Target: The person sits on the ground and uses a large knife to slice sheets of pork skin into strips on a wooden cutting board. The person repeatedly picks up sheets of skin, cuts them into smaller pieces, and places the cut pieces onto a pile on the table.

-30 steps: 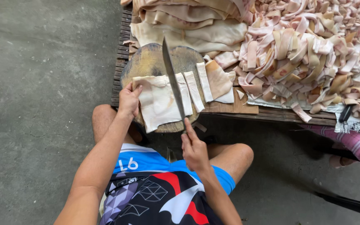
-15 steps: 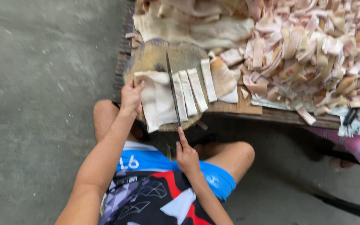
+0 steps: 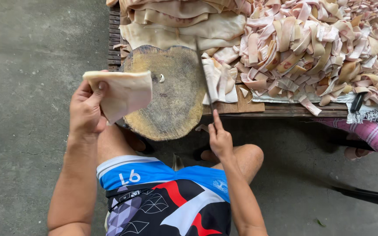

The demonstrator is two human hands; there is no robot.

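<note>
- Here the left hand [image 3: 86,111] holds a pale, folded sheet of skin [image 3: 121,92] lifted in the air, just left of the round chopping block [image 3: 169,94], with one corner hanging over the block's left edge.
- The fingers of this hand are closed on the left end of the sheet, with the thumb on top.
- The right hand [image 3: 219,139] is below the lower right edge of the block and grips the handle of a long knife [image 3: 204,74]; the fingers are wrapped narrow around the handle and the index finger lies along its back.
- The knife blade stands on its edge along the right side of the block and touches a small heap of cut strips [image 3: 218,81].
- The top of the block is brown and worn, and one small white scrap lies near its middle.
- The block rests on the front edge of a low wooden surface [image 3: 281,109].
- Behind the block, uncut sheets of the same skin are stacked [image 3: 176,22].
- To the right of the block a big pile of cut strips [image 3: 324,43] covers the surface.
- Below the block are the person's bare knees, blue shorts and a patterned shirt; around is a grey concrete floor [image 3: 22,65].
- Far right of the block, under the surface edge, is a piece of pink checked cloth [image 3: 372,135].
</note>
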